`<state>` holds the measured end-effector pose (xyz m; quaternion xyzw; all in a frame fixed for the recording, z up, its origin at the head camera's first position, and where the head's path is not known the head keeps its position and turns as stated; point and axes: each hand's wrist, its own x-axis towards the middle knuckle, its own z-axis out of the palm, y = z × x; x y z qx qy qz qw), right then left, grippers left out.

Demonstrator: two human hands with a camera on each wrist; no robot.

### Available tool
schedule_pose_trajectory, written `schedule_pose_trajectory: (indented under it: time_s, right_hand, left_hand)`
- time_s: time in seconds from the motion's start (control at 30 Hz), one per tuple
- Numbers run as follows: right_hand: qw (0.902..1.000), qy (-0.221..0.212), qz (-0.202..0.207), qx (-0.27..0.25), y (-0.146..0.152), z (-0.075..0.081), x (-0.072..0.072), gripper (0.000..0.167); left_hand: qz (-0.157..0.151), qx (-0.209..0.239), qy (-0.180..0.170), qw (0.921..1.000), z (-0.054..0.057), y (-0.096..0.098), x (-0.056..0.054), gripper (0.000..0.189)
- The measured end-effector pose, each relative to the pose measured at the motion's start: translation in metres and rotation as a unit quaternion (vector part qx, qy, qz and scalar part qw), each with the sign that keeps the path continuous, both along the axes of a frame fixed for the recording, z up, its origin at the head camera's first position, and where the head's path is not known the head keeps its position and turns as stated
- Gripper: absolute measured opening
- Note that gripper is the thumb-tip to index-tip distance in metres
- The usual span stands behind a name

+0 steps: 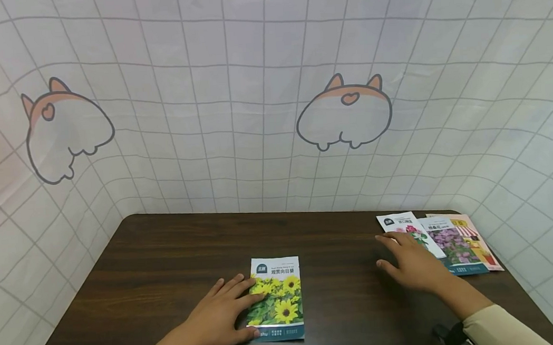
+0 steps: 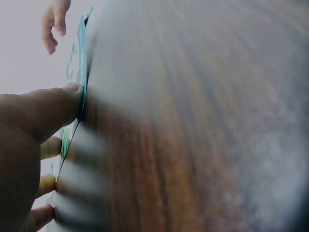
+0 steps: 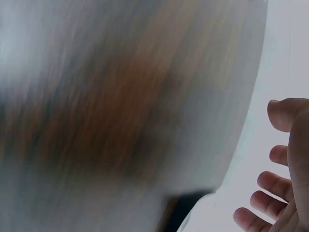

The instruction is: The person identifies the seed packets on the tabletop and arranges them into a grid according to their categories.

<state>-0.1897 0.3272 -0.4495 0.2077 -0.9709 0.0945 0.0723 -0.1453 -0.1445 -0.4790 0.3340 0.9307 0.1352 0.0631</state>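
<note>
A seed packet with yellow sunflowers (image 1: 284, 298) lies flat on the dark wooden table, near its front middle. My left hand (image 1: 220, 313) rests on the packet's left side, fingers spread; in the left wrist view the thumb (image 2: 58, 104) touches its edge. Over on the right, my right hand (image 1: 412, 262) is above the table with loosely bent fingers and holds nothing. It partly covers a packet with pink-red flowers (image 1: 420, 232). That one overlaps a packet with purple flowers (image 1: 454, 243), which lies partly over a pink packet (image 1: 480, 239) with a striped awning picture.
The dark wooden table (image 1: 167, 253) is enclosed at the back and sides by a white grid-patterned cloth (image 1: 235, 117) with cartoon corgi drawings. A black object (image 1: 450, 336), partly hidden, is by the right wrist.
</note>
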Motion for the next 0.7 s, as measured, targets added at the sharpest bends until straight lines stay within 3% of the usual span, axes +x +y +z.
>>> schedule_pose_trajectory:
  time_s: [0.4, 0.7]
  right_hand:
    - [0.9976, -0.033, -0.060, -0.004, 0.051, -0.014, -0.017, 0.062]
    - [0.9966, -0.048, -0.066, -0.006, 0.067, -0.019, -0.023, 0.057]
  left_hand:
    - [-0.002, 0.004, 0.002, 1.0000, -0.003, -0.004, 0.002, 0.072]
    - [-0.006, 0.005, 0.002, 1.0000, 0.001, -0.005, 0.003, 0.070]
